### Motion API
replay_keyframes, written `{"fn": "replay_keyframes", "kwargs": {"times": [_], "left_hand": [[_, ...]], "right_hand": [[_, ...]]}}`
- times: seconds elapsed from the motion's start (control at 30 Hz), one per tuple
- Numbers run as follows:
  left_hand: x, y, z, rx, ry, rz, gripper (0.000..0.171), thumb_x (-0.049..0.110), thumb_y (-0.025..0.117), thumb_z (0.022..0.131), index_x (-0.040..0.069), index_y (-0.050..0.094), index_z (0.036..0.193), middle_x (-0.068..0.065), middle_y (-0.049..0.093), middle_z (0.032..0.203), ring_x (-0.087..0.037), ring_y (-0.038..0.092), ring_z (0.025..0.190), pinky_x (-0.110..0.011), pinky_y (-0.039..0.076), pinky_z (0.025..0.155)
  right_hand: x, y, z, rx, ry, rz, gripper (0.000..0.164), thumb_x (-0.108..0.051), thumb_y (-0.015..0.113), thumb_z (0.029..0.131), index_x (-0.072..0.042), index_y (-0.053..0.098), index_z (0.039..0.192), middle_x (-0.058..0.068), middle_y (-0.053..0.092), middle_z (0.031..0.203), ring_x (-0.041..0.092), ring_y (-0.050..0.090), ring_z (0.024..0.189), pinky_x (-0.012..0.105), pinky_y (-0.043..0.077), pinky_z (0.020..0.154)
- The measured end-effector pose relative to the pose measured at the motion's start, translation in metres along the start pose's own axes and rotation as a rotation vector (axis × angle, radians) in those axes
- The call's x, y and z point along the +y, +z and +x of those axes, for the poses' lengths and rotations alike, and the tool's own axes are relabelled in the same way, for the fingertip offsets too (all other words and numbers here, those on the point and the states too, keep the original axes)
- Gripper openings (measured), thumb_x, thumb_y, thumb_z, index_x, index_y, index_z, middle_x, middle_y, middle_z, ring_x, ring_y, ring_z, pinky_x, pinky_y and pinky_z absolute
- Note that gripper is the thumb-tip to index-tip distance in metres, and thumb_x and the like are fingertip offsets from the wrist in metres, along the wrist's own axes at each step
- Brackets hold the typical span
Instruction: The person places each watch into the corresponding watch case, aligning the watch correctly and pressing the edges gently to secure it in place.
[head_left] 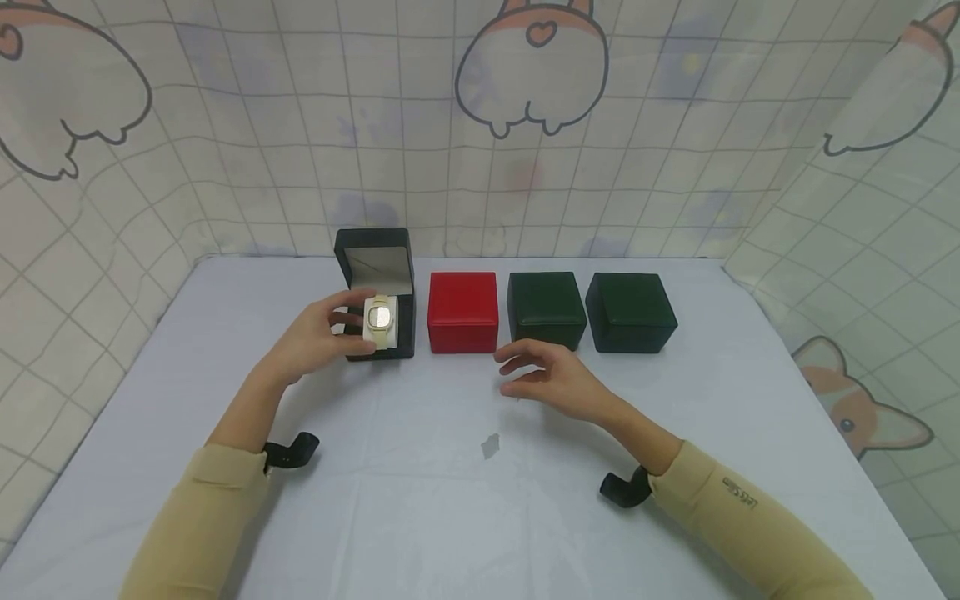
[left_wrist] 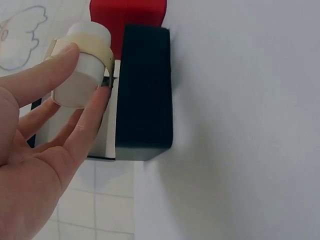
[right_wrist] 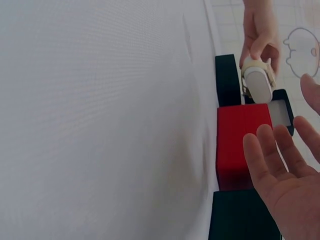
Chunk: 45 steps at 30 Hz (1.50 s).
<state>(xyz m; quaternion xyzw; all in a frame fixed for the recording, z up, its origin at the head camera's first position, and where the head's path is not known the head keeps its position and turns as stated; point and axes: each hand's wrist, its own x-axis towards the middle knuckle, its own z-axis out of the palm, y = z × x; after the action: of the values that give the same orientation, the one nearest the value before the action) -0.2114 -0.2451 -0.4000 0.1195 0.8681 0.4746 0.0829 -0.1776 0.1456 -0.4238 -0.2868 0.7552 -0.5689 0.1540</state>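
Note:
A gold-coloured wristwatch [head_left: 380, 317] is wrapped round a white watch cushion [left_wrist: 82, 80]. My left hand [head_left: 318, 339] grips it between thumb and fingers, over the dark watch box [head_left: 406, 325], whose lid [head_left: 372, 240] stands raised at the back. In the left wrist view the cushion sits above the box's rim; whether its lower end touches the inside is hidden. Over the table in front of the closed boxes, my right hand [head_left: 555, 379] is held with fingers loosely spread and nothing in them. Nearest to it are the red box [head_left: 462, 312] and a dark green box [head_left: 546, 308].
Another dark green box [head_left: 630, 310] stands at the right end of the row. A small grey patch [head_left: 491, 446] shows on the white tablecloth [head_left: 420, 517]. Behind the table hangs a gridded curtain [head_left: 300, 167] with cartoon animals.

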Motion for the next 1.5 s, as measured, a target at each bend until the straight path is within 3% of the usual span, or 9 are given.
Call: {"fn": "replay_keyframes", "kwargs": {"times": [0.17,0.27,0.37,0.53,0.77,1.03,1.13,1.3,1.5], "left_hand": [[-0.001,-0.006,0.004,-0.009,-0.015,-0.004,0.080,0.006,0.084,0.085,0.011,0.044,0.154,-0.016,0.048,0.144,-0.036,0.055,0.123,-0.038,0.054,0.090],[-0.004,-0.006,0.008,-0.008,-0.015,0.017,0.080,0.006,0.085,0.085,0.009,0.044,0.154,-0.017,0.050,0.142,-0.037,0.055,0.124,-0.043,0.052,0.097],[-0.009,-0.006,0.012,0.001,-0.004,0.065,0.079,0.008,0.085,0.085,0.007,0.045,0.153,-0.018,0.054,0.139,-0.037,0.053,0.126,-0.051,0.045,0.106],[-0.014,-0.008,0.018,-0.001,0.025,0.116,0.079,0.011,0.087,0.083,0.004,0.047,0.151,-0.020,0.056,0.137,-0.037,0.048,0.131,-0.054,0.033,0.116],[-0.020,-0.013,0.022,-0.033,0.038,0.144,0.077,0.015,0.087,0.084,0.006,0.049,0.150,-0.020,0.055,0.136,-0.035,0.046,0.130,-0.060,0.028,0.116],[-0.020,-0.013,0.022,-0.076,-0.001,0.110,0.078,0.014,0.085,0.085,0.008,0.045,0.152,-0.021,0.049,0.142,-0.037,0.047,0.126,-0.053,0.041,0.101],[-0.020,-0.013,0.023,-0.078,0.002,0.115,0.076,0.012,0.085,0.086,0.006,0.046,0.151,-0.021,0.048,0.144,-0.038,0.044,0.131,-0.055,0.038,0.106],[-0.020,-0.011,0.024,-0.079,0.039,0.115,0.072,0.007,0.083,0.086,-0.001,0.047,0.148,-0.023,0.047,0.147,-0.039,0.038,0.139,-0.060,0.030,0.115],[-0.023,-0.009,0.026,-0.068,0.087,0.134,0.070,0.004,0.081,0.087,-0.005,0.046,0.147,-0.024,0.045,0.149,-0.040,0.036,0.140,-0.060,0.034,0.114]], "right_hand": [[0.000,0.001,0.001,-0.008,0.013,-0.012,0.048,-0.006,0.079,0.091,0.000,0.060,0.135,0.023,0.059,0.133,0.039,0.062,0.117,0.032,0.056,0.093],[-0.002,0.002,0.001,-0.010,0.014,-0.018,0.048,-0.006,0.078,0.091,0.000,0.060,0.135,0.023,0.060,0.132,0.038,0.063,0.117,0.032,0.056,0.093],[-0.004,0.002,0.002,-0.016,0.003,-0.020,0.047,-0.005,0.078,0.091,0.000,0.060,0.134,0.024,0.060,0.132,0.038,0.063,0.116,0.034,0.057,0.093],[-0.005,0.003,0.004,-0.022,-0.012,-0.022,0.044,-0.006,0.078,0.091,-0.005,0.062,0.132,0.023,0.060,0.131,0.035,0.064,0.114,0.036,0.057,0.094],[-0.008,0.005,0.012,-0.033,-0.045,-0.048,0.046,-0.006,0.079,0.090,-0.001,0.062,0.133,0.019,0.062,0.129,0.036,0.065,0.113,0.040,0.057,0.093],[-0.019,0.007,0.030,-0.046,-0.061,-0.125,0.048,-0.011,0.081,0.090,-0.003,0.063,0.133,0.008,0.066,0.125,0.028,0.066,0.110,0.046,0.057,0.092],[-0.020,0.007,0.035,-0.050,-0.039,-0.148,0.048,-0.014,0.082,0.089,-0.006,0.064,0.133,0.006,0.067,0.123,0.026,0.066,0.110,0.045,0.058,0.092],[-0.024,0.007,0.040,-0.060,-0.042,-0.150,0.048,-0.014,0.081,0.090,-0.005,0.063,0.134,0.013,0.066,0.126,0.025,0.065,0.111,0.045,0.057,0.092],[-0.027,0.004,0.047,-0.050,-0.060,-0.192,0.049,-0.017,0.082,0.088,-0.007,0.064,0.132,0.007,0.065,0.126,0.021,0.064,0.109,0.037,0.058,0.090]]}}
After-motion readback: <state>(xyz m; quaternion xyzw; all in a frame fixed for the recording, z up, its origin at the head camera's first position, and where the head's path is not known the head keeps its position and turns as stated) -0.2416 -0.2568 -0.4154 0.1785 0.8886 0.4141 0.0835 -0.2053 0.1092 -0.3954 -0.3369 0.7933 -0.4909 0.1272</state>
